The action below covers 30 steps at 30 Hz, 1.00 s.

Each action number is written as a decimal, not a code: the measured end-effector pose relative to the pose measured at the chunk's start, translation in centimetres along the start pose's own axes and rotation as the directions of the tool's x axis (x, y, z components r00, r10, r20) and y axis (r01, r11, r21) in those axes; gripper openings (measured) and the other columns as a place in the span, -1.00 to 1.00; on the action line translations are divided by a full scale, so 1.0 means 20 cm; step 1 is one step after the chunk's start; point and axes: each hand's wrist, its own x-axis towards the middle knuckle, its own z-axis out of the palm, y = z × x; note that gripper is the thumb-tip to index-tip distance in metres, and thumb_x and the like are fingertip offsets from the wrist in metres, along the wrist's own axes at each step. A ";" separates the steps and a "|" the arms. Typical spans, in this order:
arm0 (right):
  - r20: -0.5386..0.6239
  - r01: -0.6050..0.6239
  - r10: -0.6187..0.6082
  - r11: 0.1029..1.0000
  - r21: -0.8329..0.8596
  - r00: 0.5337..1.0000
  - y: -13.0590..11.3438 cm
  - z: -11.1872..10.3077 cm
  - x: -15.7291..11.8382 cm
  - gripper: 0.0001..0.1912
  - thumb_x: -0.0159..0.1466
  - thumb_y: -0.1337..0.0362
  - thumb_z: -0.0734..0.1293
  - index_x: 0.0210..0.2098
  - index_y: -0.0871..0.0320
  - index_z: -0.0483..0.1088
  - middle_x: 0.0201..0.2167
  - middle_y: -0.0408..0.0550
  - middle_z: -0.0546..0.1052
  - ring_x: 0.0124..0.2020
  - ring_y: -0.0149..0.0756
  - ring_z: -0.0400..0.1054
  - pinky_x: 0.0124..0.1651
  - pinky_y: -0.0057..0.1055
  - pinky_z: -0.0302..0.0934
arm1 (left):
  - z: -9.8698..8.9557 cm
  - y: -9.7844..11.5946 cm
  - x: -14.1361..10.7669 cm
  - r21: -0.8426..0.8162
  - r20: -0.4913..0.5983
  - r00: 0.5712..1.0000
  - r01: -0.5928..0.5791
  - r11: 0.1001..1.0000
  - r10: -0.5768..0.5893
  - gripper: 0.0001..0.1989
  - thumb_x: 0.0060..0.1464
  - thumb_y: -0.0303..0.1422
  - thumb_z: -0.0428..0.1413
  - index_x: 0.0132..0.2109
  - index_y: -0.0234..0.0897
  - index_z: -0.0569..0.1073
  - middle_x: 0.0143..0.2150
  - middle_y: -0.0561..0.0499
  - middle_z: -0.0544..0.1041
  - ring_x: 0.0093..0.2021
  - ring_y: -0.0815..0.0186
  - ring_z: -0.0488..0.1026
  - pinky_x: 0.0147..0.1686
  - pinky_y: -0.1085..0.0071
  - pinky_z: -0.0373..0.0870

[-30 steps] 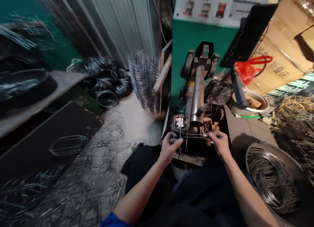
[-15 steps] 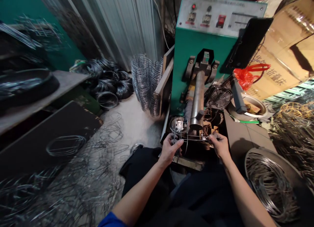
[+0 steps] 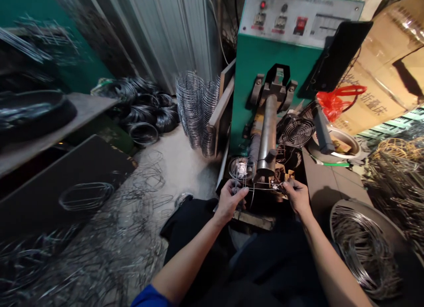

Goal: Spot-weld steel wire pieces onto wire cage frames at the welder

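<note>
My left hand [image 3: 231,201] is closed, thumb against fingers, around a thin metal wire frame [image 3: 245,180] with a curved loop and straight rods. My right hand [image 3: 297,195] pinches the far right end of a straight wire that runs across from the left hand. Both hands are just below the round metal arm [image 3: 267,137] of a green spot-welding machine [image 3: 243,99]. The wire passes close under the arm's lower end; whether they touch I cannot tell. Small parts lie in the dark recess below, partly hidden by the hands.
Stacked wire rings [image 3: 191,108] stand left of the machine by a wooden board [image 3: 221,108]. Loose wire loops [image 3: 150,170] litter the floor. An oval wire frame [image 3: 86,195] lies on a dark board. At right are a basin of wire pieces [image 3: 364,249] and a round tub [image 3: 354,152].
Both hands keep their grip and nearly the same place under the metal arm. The view has shifted very slightly; nothing is let go.
</note>
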 end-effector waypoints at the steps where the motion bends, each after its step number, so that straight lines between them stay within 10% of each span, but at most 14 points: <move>1: -0.004 0.004 -0.004 1.000 0.007 1.000 0.00 0.00 0.00 -0.33 0.11 -0.18 0.47 -0.65 0.09 0.00 -0.64 -0.27 0.02 -0.57 -0.44 -0.10 -0.49 -0.42 -0.15 | 0.00 0.00 0.00 0.006 -0.005 1.000 0.003 1.000 -0.003 -0.46 -0.13 -0.08 0.40 -0.21 -0.21 0.25 -0.62 0.27 0.31 -0.70 0.43 0.31 -0.72 0.52 0.35; 12: -0.015 0.073 -0.077 0.979 -0.188 0.997 -0.07 -0.01 -0.04 -0.40 0.24 -0.23 0.34 -0.60 0.14 0.27 -0.58 -0.18 0.25 -0.46 -0.34 0.16 -0.35 -0.39 0.08 | 0.00 0.06 0.00 0.134 -0.072 0.997 0.051 0.990 -0.041 -0.48 -0.19 -0.12 0.41 -0.25 -0.22 0.29 -0.60 0.25 0.38 -0.69 0.46 0.34 -0.66 0.55 0.33; 15: 0.044 0.133 -0.125 0.925 -0.356 0.991 0.02 -0.26 -0.05 -0.57 0.32 -0.12 0.33 -0.25 0.15 0.49 -0.27 -0.06 0.50 -0.20 -0.23 0.36 -0.08 -0.35 0.23 | 0.02 0.06 0.03 0.178 -0.113 0.993 0.059 0.982 -0.039 -0.49 -0.26 -0.17 0.43 -0.26 -0.25 0.34 -0.58 0.24 0.41 -0.69 0.45 0.35 -0.65 0.54 0.32; 17: -0.077 -0.071 0.031 0.801 -0.595 0.997 0.11 -0.53 -0.12 -0.60 0.35 -0.03 0.34 0.01 0.13 0.45 -0.05 0.00 0.52 -0.04 -0.22 0.38 0.07 -0.37 0.22 | 0.02 0.06 0.04 0.214 -0.130 0.990 0.085 0.973 -0.058 -0.49 -0.29 -0.20 0.45 -0.27 -0.27 0.38 -0.57 0.22 0.44 -0.66 0.45 0.36 -0.61 0.53 0.35; 20: -0.403 -0.525 0.351 0.403 -0.750 0.845 0.26 -0.94 -0.29 -0.65 0.46 0.15 0.21 0.14 0.18 0.38 0.07 0.13 0.50 0.08 -0.20 0.38 0.12 -0.39 0.19 | 0.04 0.06 0.02 0.259 -0.205 0.977 0.105 0.960 -0.052 -0.44 -0.45 -0.20 0.49 -0.30 -0.28 0.42 -0.54 0.19 0.48 -0.60 0.42 0.39 -0.56 0.49 0.42; 23: -0.496 -0.665 0.518 0.207 -0.717 0.697 0.43 -1.18 -0.50 -0.69 0.37 0.28 0.33 0.06 0.30 0.44 -0.01 0.27 0.54 0.04 -0.06 0.43 0.05 -0.32 0.24 | 0.06 0.06 0.00 0.262 -0.293 0.956 0.101 0.960 -0.021 -0.39 -0.56 -0.17 0.51 -0.33 -0.26 0.43 -0.52 0.17 0.50 -0.57 0.39 0.41 -0.57 0.47 0.44; 30: -0.494 -0.681 0.664 0.031 -0.731 0.561 0.71 -1.22 -0.72 -0.65 0.37 0.32 0.35 0.12 0.33 0.40 0.08 0.34 0.48 0.10 -0.04 0.41 0.10 -0.22 0.25 | 0.12 0.05 -0.01 0.273 -0.310 0.950 0.045 0.961 0.044 -0.47 -0.51 -0.22 0.49 -0.33 -0.26 0.46 -0.58 0.21 0.43 -0.63 0.40 0.33 -0.68 0.45 0.40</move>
